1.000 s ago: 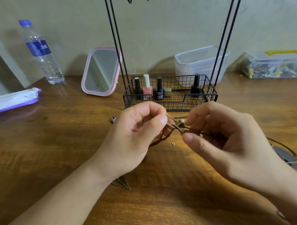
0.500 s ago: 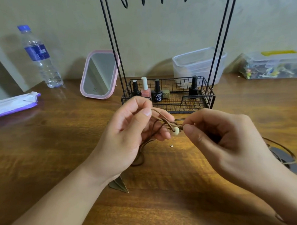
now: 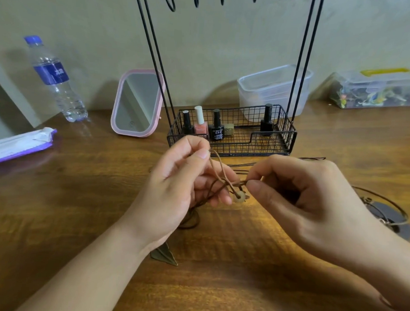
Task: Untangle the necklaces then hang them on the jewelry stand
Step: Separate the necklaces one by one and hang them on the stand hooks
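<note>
1. The left hand (image 3: 174, 189) pinched the brown cord necklace (image 3: 218, 172) between thumb and forefinger, lifting a strand clear of the counter (image 3: 79, 208); the lower fingers curled beneath the other strands, apparently to keep them apart.
2. The right hand (image 3: 298, 201) was closed in a pinch on the same cord at the knot, just beside a pale ring-shaped bead (image 3: 239, 196) that hung from the crossing strands. The opposed grips held the tangle taut between them, probably so that its loops could be read and drawn open.
3. A loop of cord fell from under the left hand to the counter, near a bronze leaf pendant (image 3: 164, 255) lying by the left wrist.
4. A second cord necklace with a dark disc pendant (image 3: 384, 212) lay on the counter behind the right wrist; whether it joined the tangle could not be told.
5. The jewelry stand (image 3: 291, 135), a wire basket holding nail polish bottles (image 3: 216, 128), stood just behind the hands; its hooks (image 3: 169, 2) were bare, so hanging was judged not yet begun.
</note>
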`<state>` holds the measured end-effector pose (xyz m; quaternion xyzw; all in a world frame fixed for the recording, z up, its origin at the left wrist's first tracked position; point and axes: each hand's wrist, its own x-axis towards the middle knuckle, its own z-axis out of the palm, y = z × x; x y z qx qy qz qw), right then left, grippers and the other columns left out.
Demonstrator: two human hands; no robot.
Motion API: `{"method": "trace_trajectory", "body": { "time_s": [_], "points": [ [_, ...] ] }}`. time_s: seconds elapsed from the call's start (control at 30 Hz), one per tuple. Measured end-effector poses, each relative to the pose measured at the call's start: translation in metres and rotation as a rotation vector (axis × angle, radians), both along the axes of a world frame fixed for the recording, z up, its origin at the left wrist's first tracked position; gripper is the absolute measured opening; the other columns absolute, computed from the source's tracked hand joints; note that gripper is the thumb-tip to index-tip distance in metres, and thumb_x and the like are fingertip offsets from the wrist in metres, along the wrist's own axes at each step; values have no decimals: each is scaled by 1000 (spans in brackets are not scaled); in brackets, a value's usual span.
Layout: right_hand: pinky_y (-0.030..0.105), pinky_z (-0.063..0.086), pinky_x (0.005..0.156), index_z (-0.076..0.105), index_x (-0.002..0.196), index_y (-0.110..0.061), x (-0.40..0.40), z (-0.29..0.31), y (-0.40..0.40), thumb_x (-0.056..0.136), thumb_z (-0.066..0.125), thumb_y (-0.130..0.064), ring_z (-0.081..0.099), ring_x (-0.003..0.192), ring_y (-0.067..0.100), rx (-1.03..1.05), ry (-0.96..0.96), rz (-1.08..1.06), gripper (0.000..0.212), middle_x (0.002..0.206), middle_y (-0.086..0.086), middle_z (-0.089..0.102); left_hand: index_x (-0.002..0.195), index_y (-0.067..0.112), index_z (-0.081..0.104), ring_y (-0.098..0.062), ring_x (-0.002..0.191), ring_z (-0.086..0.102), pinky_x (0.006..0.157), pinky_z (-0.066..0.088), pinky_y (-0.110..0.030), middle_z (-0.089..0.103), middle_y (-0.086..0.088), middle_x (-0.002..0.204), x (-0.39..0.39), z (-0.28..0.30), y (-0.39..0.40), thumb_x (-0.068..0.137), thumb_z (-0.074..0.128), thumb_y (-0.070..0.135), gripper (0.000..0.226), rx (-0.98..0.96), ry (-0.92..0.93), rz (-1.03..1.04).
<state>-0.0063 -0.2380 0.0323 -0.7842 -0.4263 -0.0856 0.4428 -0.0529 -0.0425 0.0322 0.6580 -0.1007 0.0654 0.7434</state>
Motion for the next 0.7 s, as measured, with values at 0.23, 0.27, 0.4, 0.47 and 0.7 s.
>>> {"method": "trace_trajectory", "body": {
  "time_s": [0.23,0.27,0.4,0.47,0.7],
  "points": [
    [17,32,45,62,83,-25,0,0,1,94,62,-26,40,47,6,19,13,-18,11,56,-5,50,97,17,61,-17,62,59,46,33,-20,70,-15,87,0,3,8,84,65,19,14,67,154,-142],
    [16,31,45,61,82,-25,0,0,1,94,61,-26,39,46,6,22,16,-18,12,56,-5,49,98,18,63,-14,62,58,47,34,-18,71,-13,88,0,3,9,80,68,18,19,102,145,-164],
    [18,31,44,61,81,-22,-1,1,1,94,61,-23,37,47,4,43,51,1,13,56,-2,49,96,12,65,-15,75,61,55,44,-18,69,-11,86,-1,3,9,67,60,-4,34,143,98,-197],
    [18,31,44,60,80,-20,-2,3,0,92,59,-23,37,47,4,45,63,17,12,56,-1,49,94,13,67,-20,82,60,57,42,-20,67,-10,86,-1,3,8,65,48,-10,41,108,92,-199],
    [17,31,46,53,76,-23,-5,7,-2,93,51,-15,36,47,5,85,77,111,19,56,-8,45,97,18,69,-17,74,52,54,44,-18,65,-9,85,1,2,11,59,47,-6,50,-15,42,-219]
  ]
}}
